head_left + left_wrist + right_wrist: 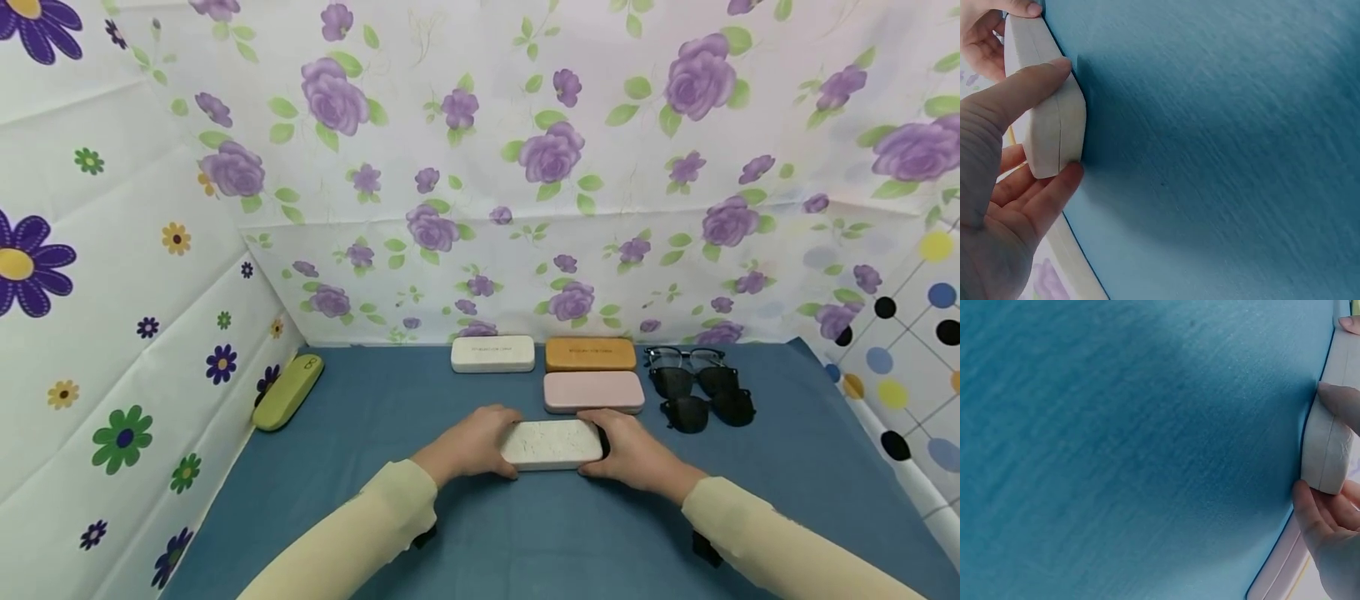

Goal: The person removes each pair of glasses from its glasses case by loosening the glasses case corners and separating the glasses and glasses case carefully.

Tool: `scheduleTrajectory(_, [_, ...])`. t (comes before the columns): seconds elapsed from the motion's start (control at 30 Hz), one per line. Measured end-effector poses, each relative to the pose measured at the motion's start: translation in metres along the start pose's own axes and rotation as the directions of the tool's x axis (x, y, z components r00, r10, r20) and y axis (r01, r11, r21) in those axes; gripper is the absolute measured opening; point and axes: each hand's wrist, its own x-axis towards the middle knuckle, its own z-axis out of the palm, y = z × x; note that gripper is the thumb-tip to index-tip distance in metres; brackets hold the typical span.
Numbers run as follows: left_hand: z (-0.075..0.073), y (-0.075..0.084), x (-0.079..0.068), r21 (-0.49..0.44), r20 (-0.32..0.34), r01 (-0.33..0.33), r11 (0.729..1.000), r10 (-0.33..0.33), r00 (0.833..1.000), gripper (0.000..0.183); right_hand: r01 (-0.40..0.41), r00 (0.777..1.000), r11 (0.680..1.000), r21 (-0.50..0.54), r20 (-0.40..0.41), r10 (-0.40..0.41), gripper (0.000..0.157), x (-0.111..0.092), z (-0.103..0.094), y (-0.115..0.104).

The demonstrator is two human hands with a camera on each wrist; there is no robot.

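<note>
A white speckled glasses case [552, 444] lies level in front of me, its lid down. My left hand [474, 443] grips its left end, and my right hand [628, 451] grips the right end. In the left wrist view the left thumb presses on the near side of the case [1054, 128], with the fingers curled round its end. From the right wrist, the case [1324, 447] shows a thin seam along its side, with the thumb on the near side and fingertips at the end. The pink glasses case [593, 392] sits right behind it.
Farther back are a white glasses case [492, 354] and an orange one [589, 354]. At the right lie clear eyeglasses [685, 357] and two pairs of sunglasses [708, 410]. A yellow-green case [288, 392] leans by the left wall. Flowered sheets [495, 158] enclose the blue cloth [517, 542].
</note>
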Motion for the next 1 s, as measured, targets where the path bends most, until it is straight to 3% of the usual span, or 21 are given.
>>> scheduleTrajectory(0.4, [0.003, -0.008, -0.002, -0.114, -0.045, -0.011, 0.993, 0.006, 0.999, 0.07, -0.066, 0.998, 0.997, 0.045, -0.015, 0.066, 0.081, -0.002, 0.003, -0.005])
scheduleTrajectory(1.0, [-0.004, -0.016, 0.0, -0.187, 0.021, -0.044, 0.981, 0.049, 0.999, 0.067, -0.073, 0.996, 0.995, 0.064, -0.038, 0.075, 0.087, -0.003, 0.006, 0.002])
